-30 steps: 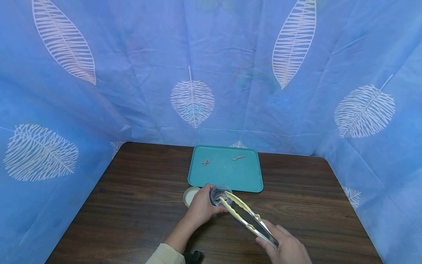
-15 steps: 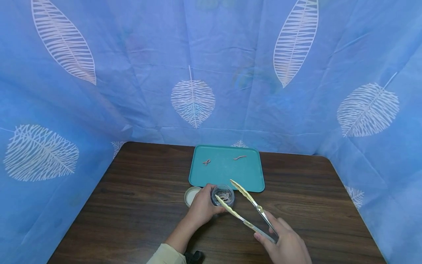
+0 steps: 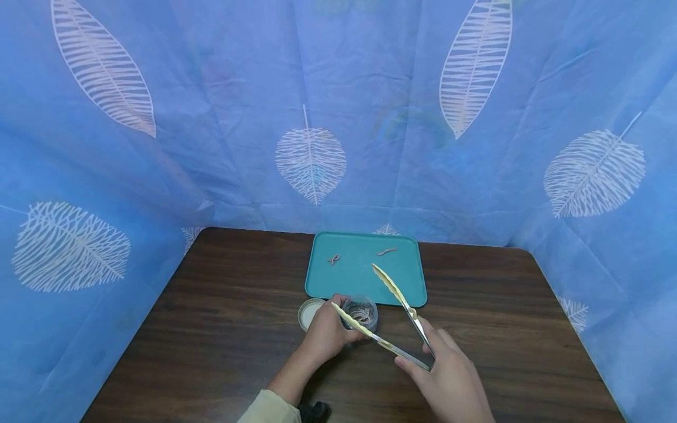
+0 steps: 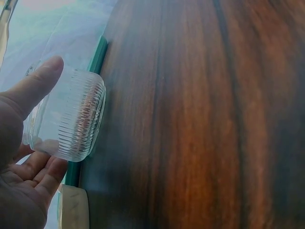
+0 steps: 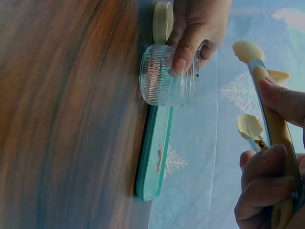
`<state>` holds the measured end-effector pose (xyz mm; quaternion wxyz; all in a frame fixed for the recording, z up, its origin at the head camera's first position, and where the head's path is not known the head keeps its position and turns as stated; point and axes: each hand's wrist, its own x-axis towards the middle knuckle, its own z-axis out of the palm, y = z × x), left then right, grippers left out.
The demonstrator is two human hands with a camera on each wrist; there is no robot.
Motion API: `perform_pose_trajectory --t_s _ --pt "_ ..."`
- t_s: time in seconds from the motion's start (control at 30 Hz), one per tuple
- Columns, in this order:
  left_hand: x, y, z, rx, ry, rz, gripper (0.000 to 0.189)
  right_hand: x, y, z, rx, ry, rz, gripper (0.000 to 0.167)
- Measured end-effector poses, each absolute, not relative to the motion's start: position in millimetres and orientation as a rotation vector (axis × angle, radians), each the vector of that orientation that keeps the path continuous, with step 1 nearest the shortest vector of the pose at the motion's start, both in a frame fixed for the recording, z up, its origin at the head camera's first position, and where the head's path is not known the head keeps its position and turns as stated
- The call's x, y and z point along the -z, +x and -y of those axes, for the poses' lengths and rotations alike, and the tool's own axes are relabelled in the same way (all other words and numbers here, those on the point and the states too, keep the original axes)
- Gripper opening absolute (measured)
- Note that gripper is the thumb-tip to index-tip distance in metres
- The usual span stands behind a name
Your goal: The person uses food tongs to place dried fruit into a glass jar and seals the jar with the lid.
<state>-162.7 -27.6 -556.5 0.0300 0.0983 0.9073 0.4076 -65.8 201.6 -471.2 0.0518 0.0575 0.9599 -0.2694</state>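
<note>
My left hand (image 3: 325, 335) grips a clear ribbed jar (image 3: 366, 310) by its side, thumb and fingers around it. The jar's mouth is uncovered, and thin pinkish strands lie at the bottom. My right hand (image 3: 452, 376) holds tongs (image 3: 392, 286) with pale yellow scalloped tips. Their arms are spread wide, with nothing between the tips; one arm crosses over the jar's near side and my left hand, the other reaches over the tray. On the teal tray (image 3: 365, 285) lie a looped pinkish strand (image 3: 334, 259) and a nearly straight one (image 3: 387, 251).
A round white-topped lid (image 3: 309, 314) lies left of the jar, partly behind my left hand. The dark wooden table (image 3: 222, 329) extends to both sides. Blue cloth (image 3: 238, 147) with white leaf prints hangs behind and at the sides.
The tongs' tips have come out of the jar and risen, and their arms have spread apart. My right hand has shifted slightly left and up. My left hand keeps its hold on the jar.
</note>
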Motion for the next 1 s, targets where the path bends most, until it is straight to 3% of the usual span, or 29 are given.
perform_pose_trajectory --t_s 0.13,0.37,1.0 --pt "555.8 -162.7 27.3 -1.241 0.313 -2.806 0.089 469.0 -74.2 -199.5 0.852 0.173 -2.923 0.092" --pt "553.4 -160.7 26.2 -1.260 0.277 -2.759 0.081 471.1 -97.3 -202.1 0.918 0.134 -2.939 0.093" --pt "553.0 -162.1 27.2 -1.237 0.261 -2.738 0.085 491.7 -153.6 -196.9 0.947 0.079 -2.889 0.096"
